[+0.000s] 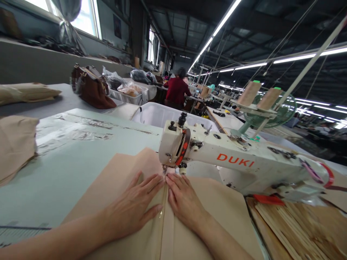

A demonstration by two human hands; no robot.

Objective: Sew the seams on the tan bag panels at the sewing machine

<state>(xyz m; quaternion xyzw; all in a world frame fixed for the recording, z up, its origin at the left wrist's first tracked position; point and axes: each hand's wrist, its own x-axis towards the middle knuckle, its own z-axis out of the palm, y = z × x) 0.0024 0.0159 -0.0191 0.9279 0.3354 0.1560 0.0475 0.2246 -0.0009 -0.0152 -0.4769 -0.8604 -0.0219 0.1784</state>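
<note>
A large beige fabric panel [108, 184] lies flat under the head of a white sewing machine [206, 155] marked DUKI. A zipper [164, 224] runs down the panel's middle towards me, with a small shiny pull on it. On the left of that line, my left hand [138, 202] rests flat on the fabric, thumb apart from the fingers. My right hand [184, 202] lies on the right side, fingers extended and pressing the fabric. The fingertips of both hands are close to the presser foot [165, 169]. Neither hand grips anything.
Folded beige pieces [16, 144] lie on the left of the pale table. A brown handbag [92, 86] stands behind. Beyond the machine is a white bin [151, 112]. Thread cones [249, 94] stand at the right before a green fan [284, 108]. A person in red [177, 90] sits farther back.
</note>
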